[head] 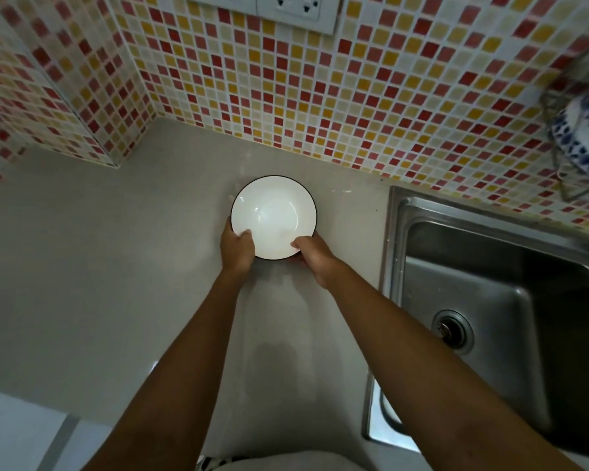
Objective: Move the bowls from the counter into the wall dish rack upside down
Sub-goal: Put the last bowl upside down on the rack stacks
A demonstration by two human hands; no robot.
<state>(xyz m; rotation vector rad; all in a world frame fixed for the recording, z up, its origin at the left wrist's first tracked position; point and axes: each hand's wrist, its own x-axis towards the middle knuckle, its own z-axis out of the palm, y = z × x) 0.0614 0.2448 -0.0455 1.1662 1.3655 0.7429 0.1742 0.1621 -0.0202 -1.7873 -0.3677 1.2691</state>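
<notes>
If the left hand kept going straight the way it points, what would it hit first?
The left hand already grips the bowl, so that comes first. It points away from the person, toward the tiled wall. With the bowl carried along, bare counter lies ahead, then probably the wall, though depth is unclear.

A pale grey counter (116, 266) carries one white, dark-rimmed bowl (274, 212), upright, near the tiled wall.
</notes>
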